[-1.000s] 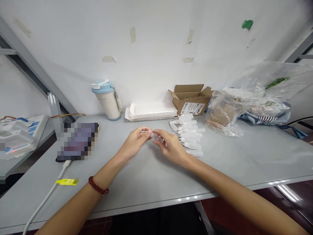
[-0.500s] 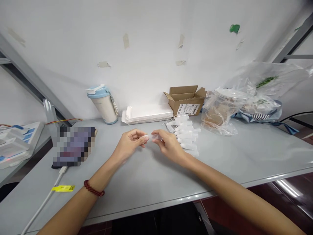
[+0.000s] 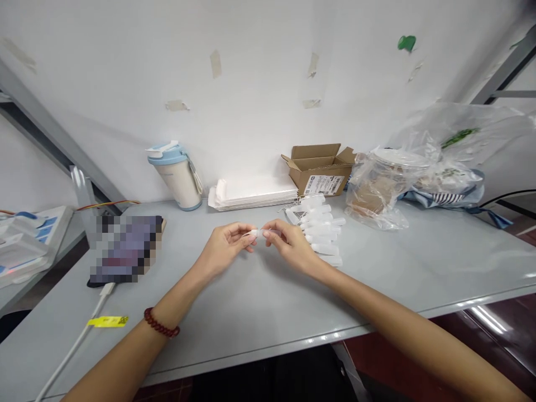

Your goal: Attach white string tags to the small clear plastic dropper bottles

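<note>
Above the middle of the grey table I have a small white and translucent plastic piece (image 3: 259,233) between my fingertips. My left hand (image 3: 228,245) pinches its white end, and a thin strand shows at those fingers. From the other side my right hand (image 3: 292,245) grips the translucent end between thumb and fingers, covering most of it. The two sets of fingertips nearly touch, and the exact kind of piece is too small to tell. Just beyond my right hand lies a loose pile of similar translucent white pieces (image 3: 320,226), some with thin strings.
Against the wall stand a cream tumbler (image 3: 178,181) with a blue lid, a stack of white flat boxes (image 3: 255,195) and an open cardboard box (image 3: 320,176). Plastic bags (image 3: 377,190) sit to the right. A phone (image 3: 128,248) with a white cable (image 3: 84,335) lies left.
My fingertips have come closer together, and the white end and translucent end now meet between them. The view has shifted slightly; the pile looks the same.
</note>
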Motion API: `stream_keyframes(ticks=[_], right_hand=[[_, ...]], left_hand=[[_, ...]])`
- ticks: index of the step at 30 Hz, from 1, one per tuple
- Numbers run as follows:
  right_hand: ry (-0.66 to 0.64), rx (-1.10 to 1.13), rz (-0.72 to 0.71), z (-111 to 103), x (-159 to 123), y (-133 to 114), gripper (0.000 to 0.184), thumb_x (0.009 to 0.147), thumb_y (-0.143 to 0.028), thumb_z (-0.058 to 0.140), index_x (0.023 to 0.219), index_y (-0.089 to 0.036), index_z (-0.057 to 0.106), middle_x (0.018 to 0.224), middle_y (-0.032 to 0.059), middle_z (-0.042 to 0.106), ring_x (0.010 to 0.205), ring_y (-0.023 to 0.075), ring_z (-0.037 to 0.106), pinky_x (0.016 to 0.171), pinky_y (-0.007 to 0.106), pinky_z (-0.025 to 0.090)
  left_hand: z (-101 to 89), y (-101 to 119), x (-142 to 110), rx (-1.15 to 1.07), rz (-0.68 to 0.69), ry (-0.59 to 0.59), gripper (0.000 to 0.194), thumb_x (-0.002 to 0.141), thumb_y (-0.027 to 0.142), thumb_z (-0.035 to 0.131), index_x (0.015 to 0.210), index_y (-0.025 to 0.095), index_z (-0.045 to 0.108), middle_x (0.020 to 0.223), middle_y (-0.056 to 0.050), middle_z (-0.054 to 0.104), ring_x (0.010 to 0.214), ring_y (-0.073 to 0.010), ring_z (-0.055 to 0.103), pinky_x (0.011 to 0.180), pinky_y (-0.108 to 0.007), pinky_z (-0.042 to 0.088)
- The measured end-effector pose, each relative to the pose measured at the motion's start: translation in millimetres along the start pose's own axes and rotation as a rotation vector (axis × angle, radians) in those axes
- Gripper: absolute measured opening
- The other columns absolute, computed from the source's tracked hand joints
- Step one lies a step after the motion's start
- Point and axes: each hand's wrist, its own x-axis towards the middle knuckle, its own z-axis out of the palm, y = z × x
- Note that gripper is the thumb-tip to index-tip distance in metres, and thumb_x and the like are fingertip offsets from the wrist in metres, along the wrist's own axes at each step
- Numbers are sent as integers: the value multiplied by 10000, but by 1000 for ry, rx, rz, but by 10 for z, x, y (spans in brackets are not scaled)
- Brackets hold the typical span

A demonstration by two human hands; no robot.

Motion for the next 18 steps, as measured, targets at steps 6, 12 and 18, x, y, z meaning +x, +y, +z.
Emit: stream_keyframes(ticks=[6,12,18], right_hand=[[-43,172,47,-2,16,42,329,914,-415,395,737,-170,526,602,-35,476,501,77,386,496,216,317],[-70,399,167,31,12,25,339,869,-514,437,771,-191,474,509,-89,300,431,67,303,413,193,253],[-92,570,395,7,26,-12,332,843,-544,459,788,-221,412,459,-122,234,370,50,190,361,165,164]], left_hand=[[-17,-23,-3,-28,2,4,254,711,365,703,834,142,711,787,-67,693,725,-178,629,714,-313,500],[9,-43,-8,83,-64,-104,416,791,509,564,619,135,621,595,-44,614,516,-144,579,533,-273,463],[80,-61,-46,219,115,-51,233,800,396,587,793,166,622,672,-11,624,578,-140,600,590,-260,463]])
